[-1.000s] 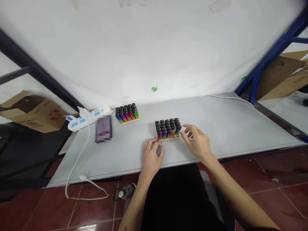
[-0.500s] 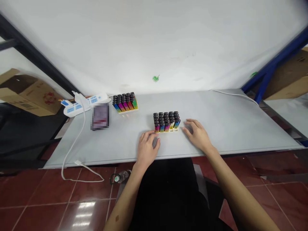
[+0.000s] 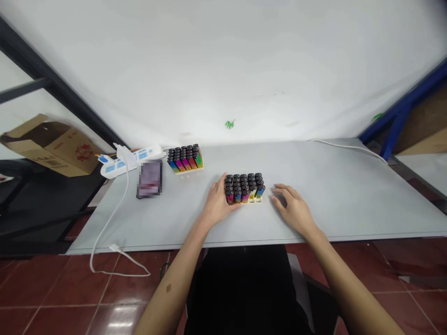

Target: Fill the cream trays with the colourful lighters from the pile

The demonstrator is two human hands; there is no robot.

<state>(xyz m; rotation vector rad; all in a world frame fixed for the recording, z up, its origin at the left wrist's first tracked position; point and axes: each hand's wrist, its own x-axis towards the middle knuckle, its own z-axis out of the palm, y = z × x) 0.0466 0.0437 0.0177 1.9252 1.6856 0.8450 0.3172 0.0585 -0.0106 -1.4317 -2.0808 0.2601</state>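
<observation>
A white tray (image 3: 259, 200) of colourful lighters (image 3: 245, 188) with black tops stands near the middle of the grey table. Two slots at its front right corner hold no lighter. My left hand (image 3: 217, 202) is at the tray's left side, fingers along that side and thumb across the front left corner, gripping it. To the right of the tray, my right hand (image 3: 292, 208) rests on the table with fingers apart, touching no lighter. A second tray (image 3: 190, 172) full of similar lighters (image 3: 185, 159) stands farther back on the left.
On the left lie a dark, pixelated phone-like object (image 3: 150, 179) and a white power strip (image 3: 131, 160) with a cable (image 3: 111, 202) hanging over the front edge. Another white cable (image 3: 349, 145) runs along the back right. An open cardboard box (image 3: 57, 144) stands at far left.
My left hand has moved up to the tray's left side and closed on it. My right hand stays beside the tray. The whole view has shifted slightly.
</observation>
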